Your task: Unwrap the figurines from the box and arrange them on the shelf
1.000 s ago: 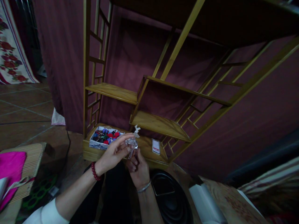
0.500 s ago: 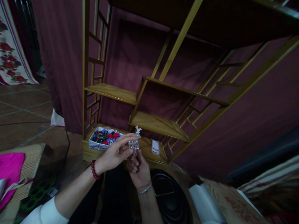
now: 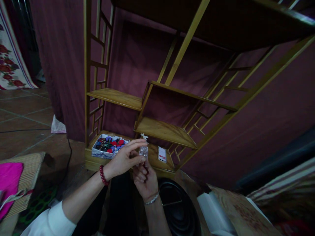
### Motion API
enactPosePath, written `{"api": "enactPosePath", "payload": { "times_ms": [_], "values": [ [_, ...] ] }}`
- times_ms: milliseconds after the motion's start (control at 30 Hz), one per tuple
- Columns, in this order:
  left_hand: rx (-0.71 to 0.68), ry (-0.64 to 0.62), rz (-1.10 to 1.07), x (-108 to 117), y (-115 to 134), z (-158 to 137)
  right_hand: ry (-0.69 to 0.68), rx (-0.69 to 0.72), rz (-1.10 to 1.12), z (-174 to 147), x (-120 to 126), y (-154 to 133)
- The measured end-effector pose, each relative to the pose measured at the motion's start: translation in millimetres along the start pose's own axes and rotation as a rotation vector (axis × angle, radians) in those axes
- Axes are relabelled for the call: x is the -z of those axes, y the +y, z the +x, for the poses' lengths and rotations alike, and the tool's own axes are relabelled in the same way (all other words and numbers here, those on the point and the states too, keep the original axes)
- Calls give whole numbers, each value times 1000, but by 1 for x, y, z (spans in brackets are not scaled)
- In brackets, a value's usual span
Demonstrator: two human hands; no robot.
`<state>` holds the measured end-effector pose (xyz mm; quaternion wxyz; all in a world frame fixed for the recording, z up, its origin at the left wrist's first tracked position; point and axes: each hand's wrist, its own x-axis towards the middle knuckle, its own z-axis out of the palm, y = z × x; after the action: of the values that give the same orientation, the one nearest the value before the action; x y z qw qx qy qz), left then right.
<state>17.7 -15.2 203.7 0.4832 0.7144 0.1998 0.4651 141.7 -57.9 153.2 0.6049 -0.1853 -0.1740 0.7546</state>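
Observation:
A small clear glass figurine (image 3: pixel 143 151), shaped somewhat like an animal, stands upright between my two hands in front of the low shelf. My left hand (image 3: pixel 128 154), with a red bead bracelet at its wrist, curls around its side, fingers above and thumb across the front. From below, my right hand (image 3: pixel 146 180) grips its lower part with bent fingers; a silvery bracelet circles that wrist. Fingers hide part of the figurine. Just left of it, on the bottom shelf, sits a shallow box (image 3: pixel 103 153) filled with red, blue and dark small items.
A wooden display shelf (image 3: pixel 167 129) rises in front, with a pale card or phone-like item (image 3: pixel 162 154) on its bottom board. A round black object (image 3: pixel 182 206) stands beside my legs. Cardboard (image 3: pixel 236 206) lies at right, a bamboo mat (image 3: pixel 34 173) with pink cloth (image 3: pixel 10 183) at left.
My left hand has shifted slightly right across the figurine, covering more of it. The figurine looks turned a little. The right hand keeps nearly the same place.

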Motion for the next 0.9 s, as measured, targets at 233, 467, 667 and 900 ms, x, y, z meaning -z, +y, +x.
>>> {"api": "enactPosePath", "payload": {
  "times_ms": [233, 467, 667, 900],
  "values": [
    [-81, -55, 105, 3, 6, 11, -81, 1, 95, -1, 4, -8],
    [-86, 8, 127, -3, -4, 20, -77, -11, 152, -6, 8, -11],
    [-26, 34, 28, -15, -20, 27, -154, -35, 267, -9, 17, -13],
    [-188, 141, 209, -28, -18, 25, -276, 3, 374, -6, 28, -16]
  ]
}}
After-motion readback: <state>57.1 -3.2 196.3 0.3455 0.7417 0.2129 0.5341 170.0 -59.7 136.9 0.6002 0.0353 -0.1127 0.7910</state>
